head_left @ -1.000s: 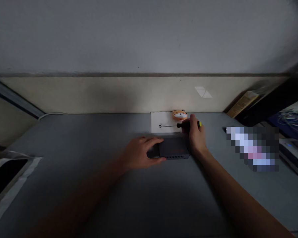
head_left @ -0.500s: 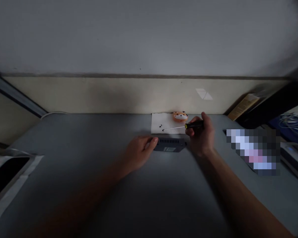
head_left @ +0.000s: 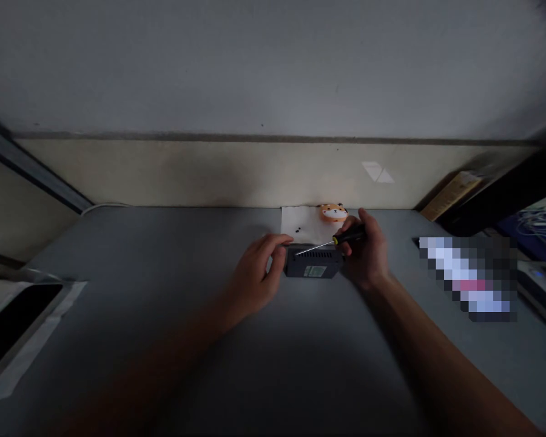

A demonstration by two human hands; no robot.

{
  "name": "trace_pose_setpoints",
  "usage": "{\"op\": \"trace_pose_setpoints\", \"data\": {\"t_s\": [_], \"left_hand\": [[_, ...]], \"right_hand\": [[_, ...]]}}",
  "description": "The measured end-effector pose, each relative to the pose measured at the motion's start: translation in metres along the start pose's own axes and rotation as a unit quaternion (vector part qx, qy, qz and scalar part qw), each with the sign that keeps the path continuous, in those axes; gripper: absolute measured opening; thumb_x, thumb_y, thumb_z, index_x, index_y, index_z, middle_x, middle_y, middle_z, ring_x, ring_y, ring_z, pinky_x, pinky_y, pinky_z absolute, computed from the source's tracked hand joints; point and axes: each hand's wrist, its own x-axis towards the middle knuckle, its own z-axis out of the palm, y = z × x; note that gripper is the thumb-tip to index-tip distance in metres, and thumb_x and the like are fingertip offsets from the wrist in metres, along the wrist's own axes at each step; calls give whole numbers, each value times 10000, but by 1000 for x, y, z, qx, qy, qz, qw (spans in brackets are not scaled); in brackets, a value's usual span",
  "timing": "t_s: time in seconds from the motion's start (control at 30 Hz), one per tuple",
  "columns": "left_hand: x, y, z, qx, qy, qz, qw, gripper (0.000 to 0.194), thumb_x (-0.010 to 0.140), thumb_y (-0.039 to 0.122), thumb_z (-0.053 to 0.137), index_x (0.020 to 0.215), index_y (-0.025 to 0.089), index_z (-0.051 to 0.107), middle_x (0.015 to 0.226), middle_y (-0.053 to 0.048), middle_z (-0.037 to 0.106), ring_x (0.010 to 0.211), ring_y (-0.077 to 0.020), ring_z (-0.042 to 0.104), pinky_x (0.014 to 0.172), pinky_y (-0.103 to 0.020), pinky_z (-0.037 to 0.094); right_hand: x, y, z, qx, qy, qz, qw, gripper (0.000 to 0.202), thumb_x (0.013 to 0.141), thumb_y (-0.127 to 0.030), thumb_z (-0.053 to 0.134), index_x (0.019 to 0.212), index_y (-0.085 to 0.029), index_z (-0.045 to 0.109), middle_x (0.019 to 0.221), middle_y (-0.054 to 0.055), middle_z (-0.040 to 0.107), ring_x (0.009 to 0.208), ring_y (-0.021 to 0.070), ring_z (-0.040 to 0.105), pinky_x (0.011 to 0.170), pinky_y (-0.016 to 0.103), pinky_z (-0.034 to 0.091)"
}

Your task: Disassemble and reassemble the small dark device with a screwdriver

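A dark flat box with vent slots and a pale label [head_left: 315,270] lies on the desk between my hands. At its left end is my left hand [head_left: 257,273], with thumb and fingers curled about the upper left corner. My right hand [head_left: 368,252] is closed around the black handle of a screwdriver [head_left: 316,247]. The screwdriver's shaft slants down to the left, its tip at the box's upper left corner. Whether a screw sits on the tip is too small to tell. Tiny dark pieces, looking like screws [head_left: 298,230], lie on white paper [head_left: 289,218] behind the box.
An orange and white animal-face object [head_left: 333,212] rests on the paper against the wall. A blurred-out device [head_left: 466,279] lies to the right, with a cardboard box [head_left: 452,195] behind it. A dark object in a white-edged surround [head_left: 50,331] is at the left.
The screwdriver tip has moved from the paper to the box's upper left corner. Fewer dark pieces show on the paper. The box is tilted differently, with more of its labelled face showing.
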Motion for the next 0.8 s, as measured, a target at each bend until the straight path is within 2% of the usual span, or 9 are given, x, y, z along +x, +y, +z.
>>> {"op": "trace_pose_setpoints", "data": {"t_s": [0.1,0.23,0.37,0.5,0.63,0.73,0.8], "left_hand": [[-1,2,-2,31,11,59,998,234,1049,210,427,1192,220,612,1126,-72,759,1046,-208,715,918,-349,558],[-1,5,-3,62,30,132,989,189,994,147,495,1142,222,585,1090,-67,751,1013,-210,716,892,-356,545],[1,5,-3,82,46,173,981,130,974,116,538,1036,222,579,1039,-48,739,953,-187,718,851,-334,530],[2,2,-4,107,58,207,971,134,954,95,563,986,223,590,1041,-41,737,922,-177,721,837,-329,526],[4,-4,-9,149,42,253,955,133,943,95,582,939,226,607,1074,-48,748,816,-159,702,786,-331,524],[5,-7,-11,155,26,262,952,131,935,107,595,948,231,633,1080,-50,752,813,-166,700,794,-345,529],[6,-6,-11,149,28,262,953,137,935,104,597,962,232,638,1079,-48,752,831,-170,705,799,-344,532]], "right_hand": [[-1,-1,2,7,-1,20,1000,524,688,-714,751,566,-235,579,419,-58,418,361,75,320,399,259,232],[-2,-1,2,7,-6,25,1000,515,711,-709,738,576,-240,573,414,-60,434,357,79,321,406,265,252],[-3,-1,2,6,-11,25,1000,519,719,-707,739,578,-237,569,428,-57,459,348,76,327,407,277,283],[-1,0,0,24,-5,19,1000,517,713,-692,752,566,-234,561,443,-54,471,355,71,317,401,271,261],[5,5,-3,-20,63,-15,998,563,740,-775,694,597,-246,566,432,-49,443,391,100,360,412,276,254],[8,11,-4,-96,127,-57,986,590,754,-821,660,639,-245,607,467,-29,513,448,129,454,451,291,313],[9,14,-5,-132,138,-81,978,599,750,-824,662,630,-240,617,496,-16,549,486,139,492,480,300,343]]}}
